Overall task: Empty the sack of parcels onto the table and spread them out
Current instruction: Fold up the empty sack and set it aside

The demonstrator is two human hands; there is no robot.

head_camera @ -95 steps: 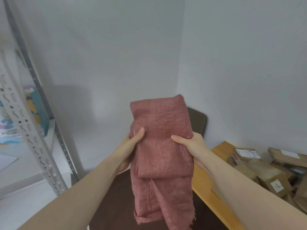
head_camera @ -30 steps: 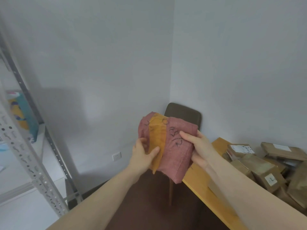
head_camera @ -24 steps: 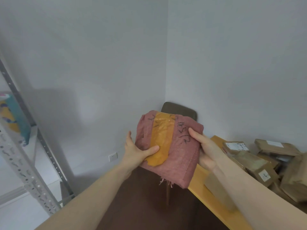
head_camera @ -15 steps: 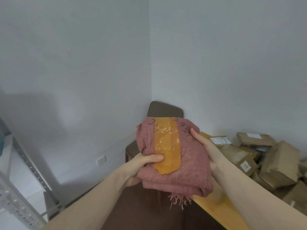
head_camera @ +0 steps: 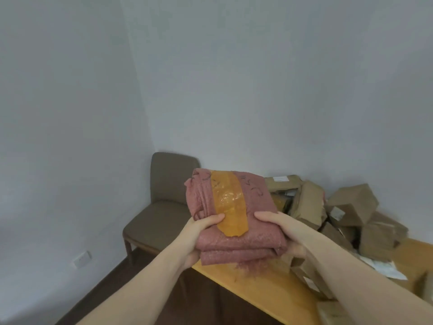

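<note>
Already folded into a thick pad, the sack (head_camera: 236,212) was held in the lower middle of the frame, gripped at its near edge from both sides. The left hand (head_camera: 199,233) was curled on the sack's left corner, thumb laid on top beside the strip of orange tape (head_camera: 228,202); the right hand (head_camera: 283,231) was curled on the right corner in the same way, thumb above and fingers hidden beneath. The sack's long axis was seen to run away from the person, toward the upper middle of the frame, with the tape lying along it.

The relation that mattered was judged to be this: the parcels (head_camera: 346,214) lay heaped to the right of the sack, at the right middle of the frame, on the table (head_camera: 253,285), whose bare near corner sat directly below the sack. The right hand was therefore the nearer one to the heap. The emptying appeared done and the spreading not; the sack would probably have to be set aside first. A chair (head_camera: 161,202) stood at the left of the sack, against the wall.
</note>
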